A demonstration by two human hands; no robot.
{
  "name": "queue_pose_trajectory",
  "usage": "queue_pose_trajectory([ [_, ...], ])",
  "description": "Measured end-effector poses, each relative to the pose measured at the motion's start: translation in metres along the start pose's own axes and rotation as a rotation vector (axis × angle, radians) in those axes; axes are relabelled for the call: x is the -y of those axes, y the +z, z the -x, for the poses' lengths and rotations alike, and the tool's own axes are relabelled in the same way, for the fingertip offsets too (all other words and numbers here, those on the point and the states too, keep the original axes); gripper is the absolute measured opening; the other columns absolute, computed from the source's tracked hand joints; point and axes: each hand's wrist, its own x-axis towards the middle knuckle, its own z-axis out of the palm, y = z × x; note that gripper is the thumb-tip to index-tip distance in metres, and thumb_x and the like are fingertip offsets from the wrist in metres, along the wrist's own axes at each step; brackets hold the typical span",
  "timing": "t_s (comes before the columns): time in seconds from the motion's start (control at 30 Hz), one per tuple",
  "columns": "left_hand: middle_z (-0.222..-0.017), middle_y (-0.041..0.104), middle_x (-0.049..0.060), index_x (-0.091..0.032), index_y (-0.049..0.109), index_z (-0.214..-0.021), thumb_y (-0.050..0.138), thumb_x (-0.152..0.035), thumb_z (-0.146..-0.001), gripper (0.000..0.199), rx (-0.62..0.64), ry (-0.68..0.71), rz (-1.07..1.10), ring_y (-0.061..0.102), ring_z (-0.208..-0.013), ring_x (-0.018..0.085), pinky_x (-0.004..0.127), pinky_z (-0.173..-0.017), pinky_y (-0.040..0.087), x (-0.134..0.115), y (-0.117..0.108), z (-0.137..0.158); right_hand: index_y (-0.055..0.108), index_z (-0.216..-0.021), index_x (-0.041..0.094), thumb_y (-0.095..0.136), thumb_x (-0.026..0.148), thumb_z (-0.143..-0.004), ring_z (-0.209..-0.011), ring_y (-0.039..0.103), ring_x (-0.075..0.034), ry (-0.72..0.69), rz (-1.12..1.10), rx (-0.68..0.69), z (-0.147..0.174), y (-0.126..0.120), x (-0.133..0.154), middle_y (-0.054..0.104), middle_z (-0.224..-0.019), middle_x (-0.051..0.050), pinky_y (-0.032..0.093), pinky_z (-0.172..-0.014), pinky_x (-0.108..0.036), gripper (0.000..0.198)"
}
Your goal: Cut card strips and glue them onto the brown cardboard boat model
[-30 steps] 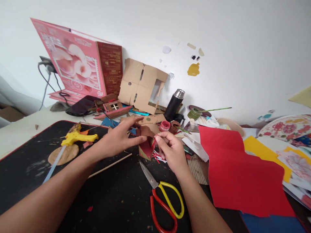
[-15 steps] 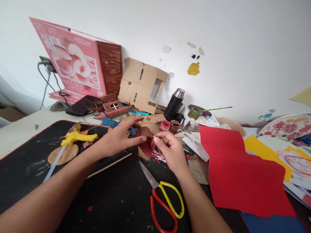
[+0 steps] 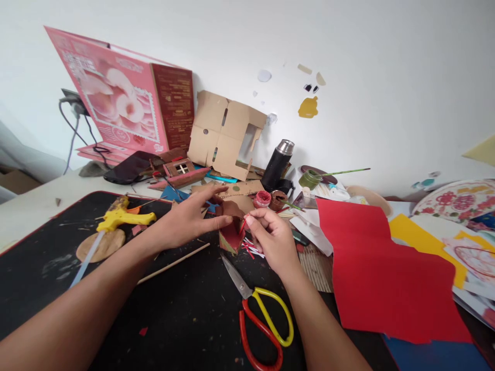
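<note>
Strip (image 3: 242,226), red, stood at two o'clock of the model (image 3: 228,241), pinched in the right hand (image 3: 273,241). The left hand (image 3: 185,219), at ten, was spread, its contact unclear. A loose pinch could have dropped the strip. Scissors (image 3: 243,287) lay at five.

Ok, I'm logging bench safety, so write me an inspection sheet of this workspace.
Surface: black mat with scraps.
Job's things: brown craft piece, thin red strip.
Clutter: scissors near the craft piece; yellow tool, red paint jar, red sheet.
Grips: left grip spread beside the craft piece, contact unclear; right grip pinching the strip.
Cables: cables at wall plug, far left.
Surroundings: white wall; flask and pink box before it.
</note>
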Motion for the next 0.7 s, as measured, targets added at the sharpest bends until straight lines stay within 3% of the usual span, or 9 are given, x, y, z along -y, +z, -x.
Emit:
queue_pose_trajectory([
  [0.5, -0.150, 0.067, 0.014, -0.024, 0.051, -0.161, 0.074, -0.071, -0.088, 0.090, 0.003, 0.008, -0.017, 0.063, -0.137, 0.035, 0.054, -0.119, 0.047, -0.0009, -0.0013, 0.0002, 0.068, -0.094, 0.021, 0.072, 0.047, -0.096, -0.044, 0.038, -0.009, -0.018, 0.070, 0.000, 0.0004, 0.0000, -0.0002, 0.051, -0.059, 0.008, 0.029, -0.044, -0.024, 0.026],
  [0.7, -0.158, 0.062, 0.013, -0.025, 0.052, -0.159, 0.072, -0.067, -0.091, 0.083, 0.000, 0.060, -0.030, 0.066, -0.135, 0.034, 0.050, -0.115, 0.053, -0.0045, -0.0017, 0.0007, 0.068, -0.096, 0.021, 0.072, 0.047, -0.096, -0.044, 0.037, -0.009, -0.012, 0.055, 0.000, 0.0008, 0.0002, -0.0008, 0.050, -0.059, 0.008, 0.028, -0.043, -0.024, 0.026],
])
